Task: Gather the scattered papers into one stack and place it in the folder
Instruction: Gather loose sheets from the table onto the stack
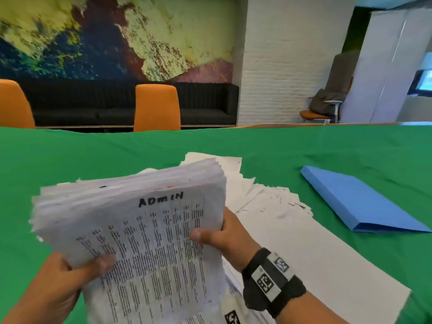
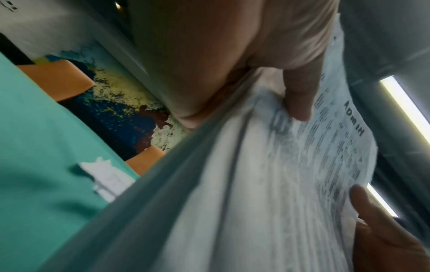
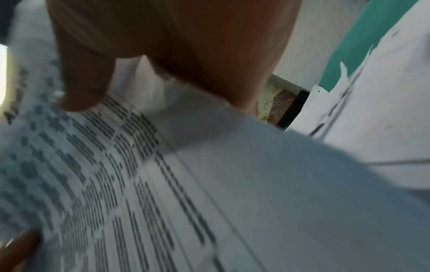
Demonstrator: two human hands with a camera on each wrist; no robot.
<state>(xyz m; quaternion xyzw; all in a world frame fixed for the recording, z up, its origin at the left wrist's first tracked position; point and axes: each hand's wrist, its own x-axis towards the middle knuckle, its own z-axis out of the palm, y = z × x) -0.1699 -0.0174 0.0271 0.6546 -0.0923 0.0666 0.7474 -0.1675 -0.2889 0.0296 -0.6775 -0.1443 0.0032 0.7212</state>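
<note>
Both hands, left [image 1: 58, 284] and right [image 1: 224, 239], hold a grip on the stack [image 1: 140, 230] above the tabletop [image 1: 70, 160], so gathering looks underway; loose papers [image 1: 275, 206] remain, folder [image 1: 360, 202] apparently closed.

Bright, even indoor light in the head view (edges bowed), both wrist views dimmer, heavily motion-blurred.

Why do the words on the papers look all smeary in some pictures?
Head view: the thick stack of printed white papers is mostly sharp, "ADMIN" readable, edges slightly smeared. Left wrist view: the stack is close and streaked with blur. Right wrist view: the print smears into dashes, and the right hand looks dark.
</note>
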